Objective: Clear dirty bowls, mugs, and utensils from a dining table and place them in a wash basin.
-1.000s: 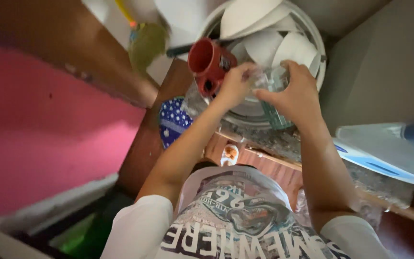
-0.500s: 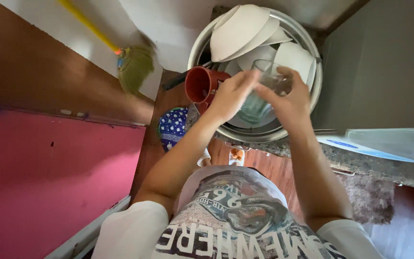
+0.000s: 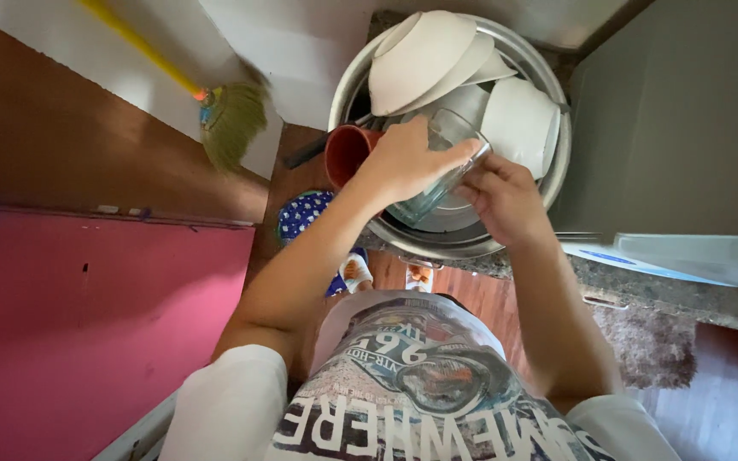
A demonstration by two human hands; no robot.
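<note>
Two hands grip one clear, smooth glass [image 3: 434, 175], tilted on its side above the middle of a round metal basin [image 3: 557, 166]. The left hand [image 3: 403, 162] closes over the glass from above, fingers curled across its wall; the right hand [image 3: 501, 196] clasps it from below, near its rim. Both forearms reach forward, elbows bent. At the basin's far edge lie about four glossy white bowls [image 3: 420, 55], overturned and overlapping. One red mug [image 3: 345, 154] lies on its side at the basin's left edge, just beside the left hand.
</note>
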